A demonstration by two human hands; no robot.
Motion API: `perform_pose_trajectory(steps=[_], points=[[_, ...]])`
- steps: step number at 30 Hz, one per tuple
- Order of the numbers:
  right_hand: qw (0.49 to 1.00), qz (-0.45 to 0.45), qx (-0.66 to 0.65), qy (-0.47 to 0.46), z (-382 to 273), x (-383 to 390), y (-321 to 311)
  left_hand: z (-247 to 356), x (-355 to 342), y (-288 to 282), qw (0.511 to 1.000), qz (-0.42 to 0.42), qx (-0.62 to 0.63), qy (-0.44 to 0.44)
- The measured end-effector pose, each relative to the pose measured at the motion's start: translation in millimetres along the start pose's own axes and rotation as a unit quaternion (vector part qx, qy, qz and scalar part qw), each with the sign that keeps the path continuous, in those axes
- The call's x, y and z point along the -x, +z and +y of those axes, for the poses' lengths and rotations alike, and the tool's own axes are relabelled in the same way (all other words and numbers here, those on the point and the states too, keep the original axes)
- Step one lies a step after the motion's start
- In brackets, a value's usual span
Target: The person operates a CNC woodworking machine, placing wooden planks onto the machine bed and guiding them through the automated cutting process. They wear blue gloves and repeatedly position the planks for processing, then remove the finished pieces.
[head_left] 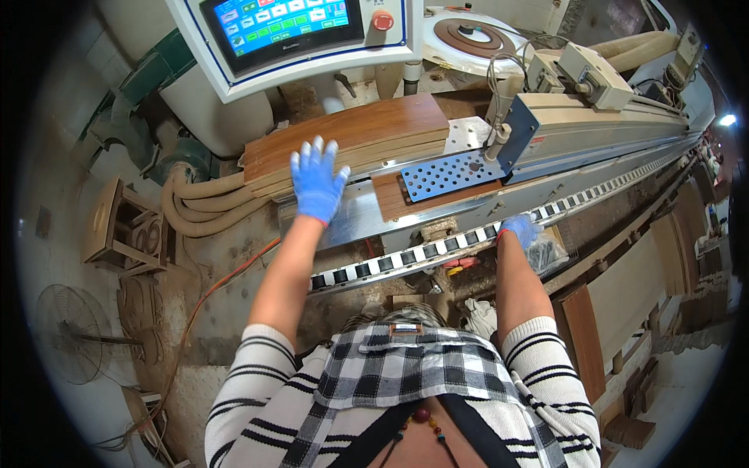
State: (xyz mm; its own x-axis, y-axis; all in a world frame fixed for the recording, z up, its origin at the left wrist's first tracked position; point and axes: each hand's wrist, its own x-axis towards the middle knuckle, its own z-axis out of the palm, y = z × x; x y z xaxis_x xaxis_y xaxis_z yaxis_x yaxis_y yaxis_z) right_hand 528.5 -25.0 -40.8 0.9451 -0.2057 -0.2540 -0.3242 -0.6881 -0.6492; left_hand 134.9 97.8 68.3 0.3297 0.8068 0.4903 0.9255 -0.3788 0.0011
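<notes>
My left hand [318, 183], in a blue glove with pale fingertips, is open with its fingers spread. It is at the near edge of a stack of brown wood-grain panels [351, 134], fingertips over the edge; whether it presses on them I cannot tell. A single wood-grain panel [388, 199] lies on the metal machine bed, partly beneath a blue perforated plate [449, 175]. My right hand [521, 228], also gloved in blue, is at the long roller rail [429, 251] in front of the machine. Its fingers are too small and bunched to read.
A control panel with a lit screen [282, 27] and a red button [382, 20] overhangs the bed. Beige hoses [207, 204] and an orange cable [226, 278] run at left, near a fan [74, 335]. More boards [581, 343] stand at right.
</notes>
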Motion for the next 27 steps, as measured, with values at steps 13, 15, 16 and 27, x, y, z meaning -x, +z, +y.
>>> perform_pose_trajectory(steps=[13,15,16,27], points=[[0.996,-0.078,0.049,-0.011,-1.3,4.5,-13.1,-24.9,-39.9,-8.3,0.976,-0.211,-0.058,-0.014],[0.997,-0.067,0.034,-0.002,1.7,-2.7,-5.9,-30.7,-26.6,4.4,0.988,-0.147,-0.052,0.002],[0.998,-0.063,0.027,0.003,2.3,-4.1,-4.2,-35.6,-19.6,12.9,0.992,-0.116,-0.049,0.009],[0.998,-0.063,0.006,0.004,-4.6,14.2,-21.8,-41.8,-17.4,-0.6,0.995,-0.063,-0.075,0.032]])
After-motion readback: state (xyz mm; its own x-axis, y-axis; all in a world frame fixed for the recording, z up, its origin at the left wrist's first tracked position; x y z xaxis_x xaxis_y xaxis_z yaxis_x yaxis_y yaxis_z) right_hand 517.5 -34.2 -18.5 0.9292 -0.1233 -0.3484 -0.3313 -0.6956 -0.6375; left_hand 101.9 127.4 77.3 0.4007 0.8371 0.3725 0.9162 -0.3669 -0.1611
